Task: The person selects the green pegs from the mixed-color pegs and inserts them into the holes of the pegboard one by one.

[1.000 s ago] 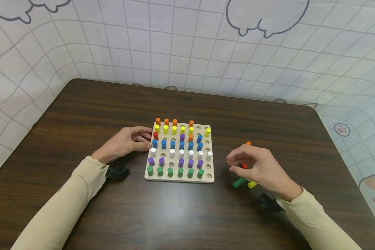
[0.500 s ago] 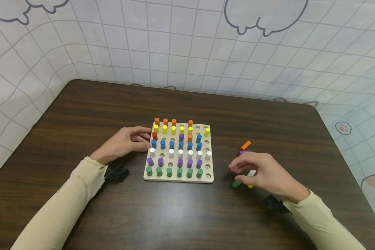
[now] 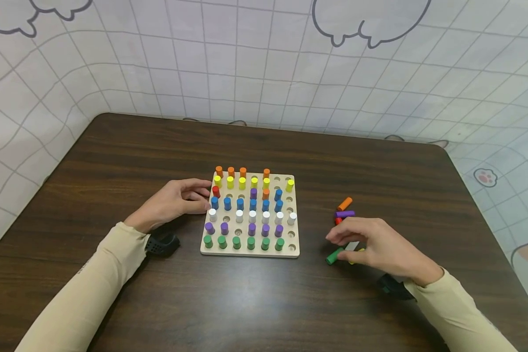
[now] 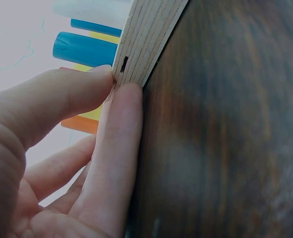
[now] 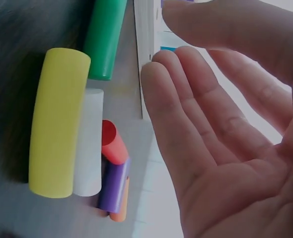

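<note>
A square light wooden pegboard (image 3: 292, 242) carries rows of coloured pegs, with some holes bare. My left hand (image 3: 169, 203) rests at the board's left side, and in the left wrist view thumb and fingertips touch its layered edge (image 4: 146, 29). My right hand (image 3: 378, 242) hovers right of the board over loose pegs, its fingers apart and holding nothing. Beneath and around it lie a green peg (image 3: 333, 256), a white peg (image 5: 89, 144), a yellow peg (image 5: 59, 124), a red peg (image 5: 114, 144), a purple peg (image 3: 345, 214) and an orange peg (image 3: 345, 204).
A dark wood-grain table (image 3: 229, 303) bears everything. Behind and beside it hangs a white gridded sheet (image 3: 264, 73) with cartoon drawings. A black wrist device (image 3: 163, 245) sits below the left hand, and another (image 3: 393, 287) below the right.
My right hand has shifted slightly right and down over the loose pegs, uncovering the orange, purple and red ones. My left hand stays at the board's edge.
</note>
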`<state>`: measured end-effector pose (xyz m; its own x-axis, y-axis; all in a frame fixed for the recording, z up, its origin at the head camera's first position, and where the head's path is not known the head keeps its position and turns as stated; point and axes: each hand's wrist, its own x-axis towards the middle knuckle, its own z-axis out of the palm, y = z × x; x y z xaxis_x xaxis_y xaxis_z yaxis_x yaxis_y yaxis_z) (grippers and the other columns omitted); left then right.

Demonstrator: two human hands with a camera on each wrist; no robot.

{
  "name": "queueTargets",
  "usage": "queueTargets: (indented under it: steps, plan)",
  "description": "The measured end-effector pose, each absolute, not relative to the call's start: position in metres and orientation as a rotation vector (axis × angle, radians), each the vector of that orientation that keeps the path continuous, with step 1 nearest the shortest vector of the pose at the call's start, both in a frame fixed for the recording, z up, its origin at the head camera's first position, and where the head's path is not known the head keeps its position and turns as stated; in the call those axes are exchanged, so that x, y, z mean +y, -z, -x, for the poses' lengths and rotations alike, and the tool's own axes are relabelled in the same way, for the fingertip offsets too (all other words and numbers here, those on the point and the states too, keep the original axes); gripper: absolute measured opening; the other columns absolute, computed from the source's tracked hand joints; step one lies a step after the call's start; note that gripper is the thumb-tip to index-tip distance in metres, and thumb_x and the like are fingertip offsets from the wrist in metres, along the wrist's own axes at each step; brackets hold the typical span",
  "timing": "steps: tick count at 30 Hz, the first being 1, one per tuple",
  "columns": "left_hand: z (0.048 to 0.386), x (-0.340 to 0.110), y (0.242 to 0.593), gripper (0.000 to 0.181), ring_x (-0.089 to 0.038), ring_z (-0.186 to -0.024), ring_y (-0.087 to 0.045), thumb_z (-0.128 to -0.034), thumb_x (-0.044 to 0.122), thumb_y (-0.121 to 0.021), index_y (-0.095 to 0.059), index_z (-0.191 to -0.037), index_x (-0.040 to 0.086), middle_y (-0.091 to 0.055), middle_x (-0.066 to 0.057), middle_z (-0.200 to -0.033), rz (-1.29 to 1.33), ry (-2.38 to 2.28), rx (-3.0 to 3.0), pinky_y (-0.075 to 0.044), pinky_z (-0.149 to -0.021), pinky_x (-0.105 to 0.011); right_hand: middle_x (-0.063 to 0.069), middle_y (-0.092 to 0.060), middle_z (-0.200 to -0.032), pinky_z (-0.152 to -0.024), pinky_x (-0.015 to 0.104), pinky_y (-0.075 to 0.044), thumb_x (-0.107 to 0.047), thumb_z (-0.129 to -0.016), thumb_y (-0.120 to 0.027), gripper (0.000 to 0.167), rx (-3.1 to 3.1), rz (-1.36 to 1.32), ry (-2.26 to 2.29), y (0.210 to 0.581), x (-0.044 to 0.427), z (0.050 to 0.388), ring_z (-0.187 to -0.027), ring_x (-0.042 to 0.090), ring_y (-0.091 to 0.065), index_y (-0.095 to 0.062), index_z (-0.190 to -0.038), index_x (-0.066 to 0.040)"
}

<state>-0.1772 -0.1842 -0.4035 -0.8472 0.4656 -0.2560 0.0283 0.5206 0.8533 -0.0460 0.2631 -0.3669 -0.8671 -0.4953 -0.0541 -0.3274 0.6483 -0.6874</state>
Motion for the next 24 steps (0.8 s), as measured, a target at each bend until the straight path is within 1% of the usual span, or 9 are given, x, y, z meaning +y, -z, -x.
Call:
queueTargets:
  steps: [8,16,24]
  plan:
    - [0.1768,-0.1839,0.4031,0.065,-0.024,-0.113,-0.065,-0.0929,0.026,-0.078,-0.050,-0.151,0.012,-0.064,-0.012,-0.133,-0.395,-1.288,2.295,-0.055,-0.087,-0.016,-0.005,-0.077,-0.112,-0.090,0.028,-0.061,-0.009,-0.082,-0.086,0.036,2.635,0.691,0.908,0.3670,0.2642,0.0467,-0.099,0.006,-0.074,-0.072,-0.114,-0.020]
    - [0.1772,-0.1836,0.4036,0.065,-0.024,-0.113,-0.065,-0.0925,0.027,-0.078,-0.051,-0.150,0.012,-0.064,-0.012,-0.133,-0.406,-1.286,2.295,-0.055,-0.088,-0.017,-0.007,-0.077,-0.109,-0.084,0.027,-0.061,-0.002,-0.082,-0.084,0.036,2.625,0.754,0.888,0.3705,0.2632,0.0463,-0.096,0.004,-0.073,-0.073,-0.112,-0.020]
    - [0.1781,-0.1853,0.4043,0.066,-0.025,-0.114,-0.065,-0.0921,0.028,-0.079,-0.051,-0.150,0.012,-0.064,-0.011,-0.133,-0.412,-1.286,2.302,-0.055,-0.088,-0.016,-0.009,-0.076,-0.107,-0.086,0.026,-0.061,0.003,-0.085,-0.080,0.037,2.611,0.793,0.885,0.3764,0.2616,0.0474,-0.095,0.003,-0.073,-0.072,-0.112,-0.022]
